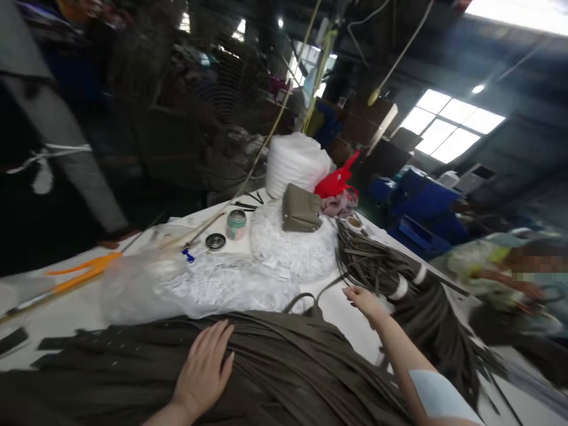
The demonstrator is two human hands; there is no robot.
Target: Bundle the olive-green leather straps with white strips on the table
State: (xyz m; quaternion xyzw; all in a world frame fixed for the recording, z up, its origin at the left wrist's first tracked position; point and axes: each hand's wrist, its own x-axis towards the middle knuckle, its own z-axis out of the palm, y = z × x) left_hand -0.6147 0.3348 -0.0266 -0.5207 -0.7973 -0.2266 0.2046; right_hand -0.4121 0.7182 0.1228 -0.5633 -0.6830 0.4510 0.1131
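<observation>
On tabletop (339, 313): straps (288, 358) loose under released left grip (205, 362); beside right grip (367, 303), hold indeterminable, banded bundles (428, 322), apparently done.

Your left hand (204, 367) lies on the broad pile of dark olive fabric straps (293, 355), which spreads to both sides of it. Beyond that hand lies the clear plastic bag of white slips (231, 284), with the long orange-handled tool (106, 263) farther left. Past the bag stands the pink-and-green cylindrical can (236, 226), the round dark lid (215, 241) just left of it. Ahead and left of your right hand (366, 303), the boxy olive pouch (302, 208) rests on the bulging white bag (290, 248), before the white foam roll (293, 163). Right of that hand lie the white-banded dark strap bundles (437, 325).
</observation>
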